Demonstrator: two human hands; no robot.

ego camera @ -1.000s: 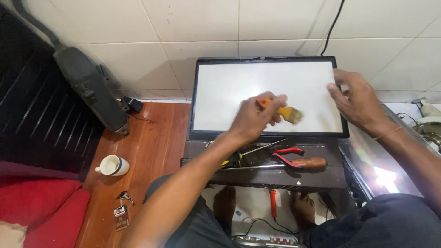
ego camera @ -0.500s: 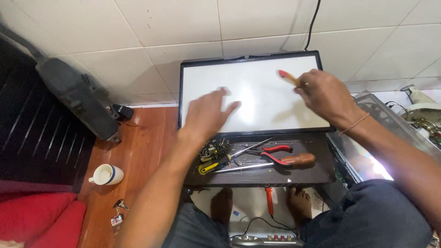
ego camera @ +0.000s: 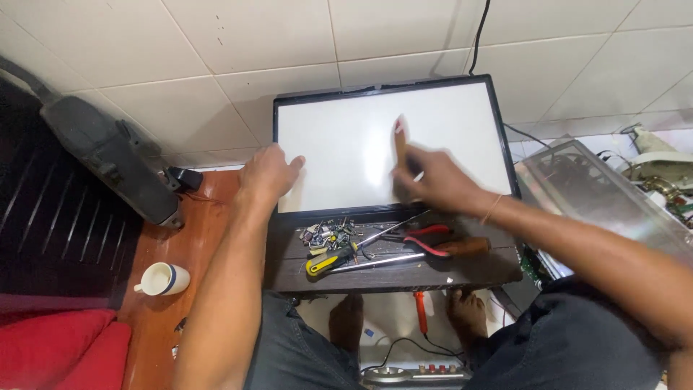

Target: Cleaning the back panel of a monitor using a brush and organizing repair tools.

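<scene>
Hands work the white flat display panel in its black frame (ego camera: 339, 144), propped against the tiled wall: my left hand (ego camera: 268, 173) lies open, bracing its left edge, while my right hand (ego camera: 433, 184) grips a blurred red-tipped wooden-handled tool (ego camera: 399, 141) on its face.

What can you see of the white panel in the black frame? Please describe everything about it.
The white panel is a flat, wide rectangle with a thin black frame, smooth and faintly glossy. It stands tilted back against the tiled wall, its lower edge on a dark wooden stool. The left hand rests open at its lower left edge. The right hand holds a blurred, brush-like tool against its middle.
</scene>
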